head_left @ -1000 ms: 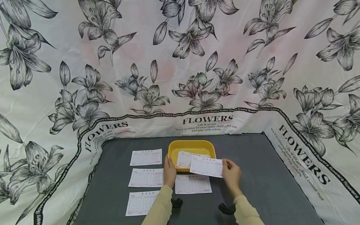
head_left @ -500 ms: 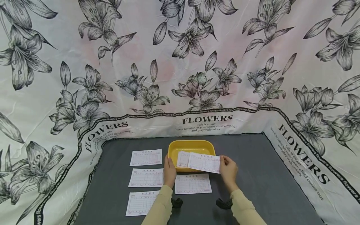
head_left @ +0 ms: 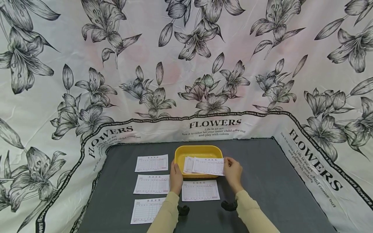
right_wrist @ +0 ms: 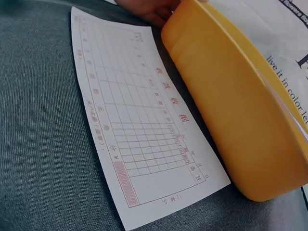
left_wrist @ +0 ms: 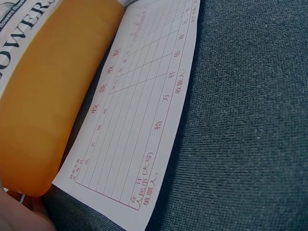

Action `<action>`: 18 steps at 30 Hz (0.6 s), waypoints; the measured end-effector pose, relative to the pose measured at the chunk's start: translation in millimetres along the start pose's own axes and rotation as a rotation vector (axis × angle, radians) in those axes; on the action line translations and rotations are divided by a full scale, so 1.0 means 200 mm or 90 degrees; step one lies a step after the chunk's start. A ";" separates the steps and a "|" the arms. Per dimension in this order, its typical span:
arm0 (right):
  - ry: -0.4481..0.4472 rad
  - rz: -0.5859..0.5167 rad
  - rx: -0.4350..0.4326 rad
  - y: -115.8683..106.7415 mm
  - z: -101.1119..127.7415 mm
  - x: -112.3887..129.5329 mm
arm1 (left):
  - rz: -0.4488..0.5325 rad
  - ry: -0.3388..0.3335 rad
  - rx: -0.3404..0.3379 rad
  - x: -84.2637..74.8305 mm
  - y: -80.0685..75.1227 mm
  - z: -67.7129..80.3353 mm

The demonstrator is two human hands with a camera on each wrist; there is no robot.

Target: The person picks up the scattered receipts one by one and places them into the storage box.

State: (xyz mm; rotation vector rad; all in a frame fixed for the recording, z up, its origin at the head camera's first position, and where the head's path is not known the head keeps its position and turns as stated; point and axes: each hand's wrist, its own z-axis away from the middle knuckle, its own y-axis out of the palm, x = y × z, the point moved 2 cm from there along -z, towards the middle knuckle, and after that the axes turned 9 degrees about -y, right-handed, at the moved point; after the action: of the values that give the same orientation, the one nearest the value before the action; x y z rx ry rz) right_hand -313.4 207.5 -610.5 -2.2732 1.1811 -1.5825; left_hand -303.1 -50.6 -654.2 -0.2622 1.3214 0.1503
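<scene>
In the head view my left hand [head_left: 176, 180] grips the left end of a yellow plastic tray [head_left: 201, 175], its thumb at the rim. My right hand [head_left: 234, 173] pinches the right end of a printed receipt slip [head_left: 208, 166] and holds it over the tray's front right part. Beneath that slip, another receipt slip [head_left: 188, 164] shows its left part inside the tray. A further receipt slip [head_left: 201, 191] lies flat on the table in front of the tray; both wrist views show this slip [left_wrist: 125, 110] close up beside the tray wall [right_wrist: 231, 106]. My right hand is out of the right wrist view.
Three receipt slips lie in a column left of the tray: a far one [head_left: 151, 163], a middle one [head_left: 151, 184] and a near one [head_left: 145, 210], partly behind my left sleeve. Dark grey cloth [head_left: 276, 194] covers the table. A flower-printed curtain [head_left: 215, 129] stands behind and at both sides.
My right hand has moved left and slightly away from me, bringing the pinched slip further over the tray and over the slip inside. The left hand and the tray have stayed put.
</scene>
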 end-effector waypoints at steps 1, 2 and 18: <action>-0.011 0.003 -0.002 0.00 0.00 0.00 | 0.001 -0.002 0.000 0.00 0.00 0.00; -0.022 0.003 -0.004 0.01 -0.01 0.00 | 0.001 -0.003 0.000 0.01 0.00 0.00; -0.075 0.039 0.078 0.08 -0.02 0.07 | 0.006 0.009 -0.001 0.00 0.00 -0.01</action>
State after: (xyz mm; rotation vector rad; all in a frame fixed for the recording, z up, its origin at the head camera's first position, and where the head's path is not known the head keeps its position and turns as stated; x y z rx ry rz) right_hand -323.6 189.3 -605.7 -2.1979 1.0825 -1.4374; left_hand -304.3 -51.1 -653.6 -0.2590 1.3365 0.1582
